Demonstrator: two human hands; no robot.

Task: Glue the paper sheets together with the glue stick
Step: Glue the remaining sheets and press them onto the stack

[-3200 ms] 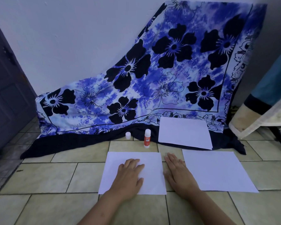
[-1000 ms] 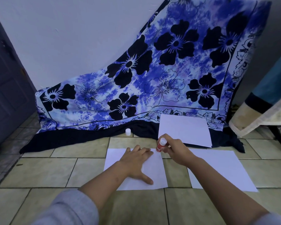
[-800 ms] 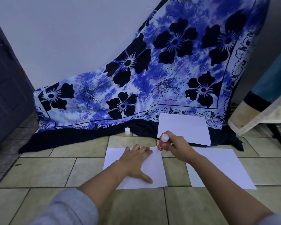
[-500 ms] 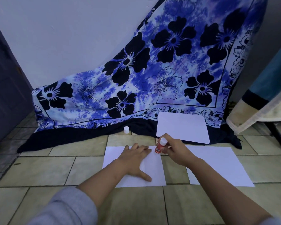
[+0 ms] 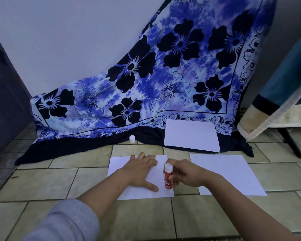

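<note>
A white paper sheet (image 5: 137,193) lies on the tiled floor in front of me. My left hand (image 5: 140,170) presses flat on it with fingers spread. My right hand (image 5: 185,173) grips a red glue stick (image 5: 168,176), held upright with its lower end on the sheet's right edge. A second sheet (image 5: 233,173) lies to the right on the floor. A third sheet (image 5: 191,134) rests farther back on the dark cloth hem. The glue stick's white cap (image 5: 132,138) stands by the cloth.
A blue floral cloth (image 5: 146,84) hangs down the wall onto the floor behind the sheets. A dark door (image 5: 3,94) is at the left. Draped furniture with a black leg (image 5: 292,145) stands at the right.
My right hand picked the glue stick up from the floor and has drawn it from the sheet's top right corner down its right edge toward me. My left hand stays on the sheet.
</note>
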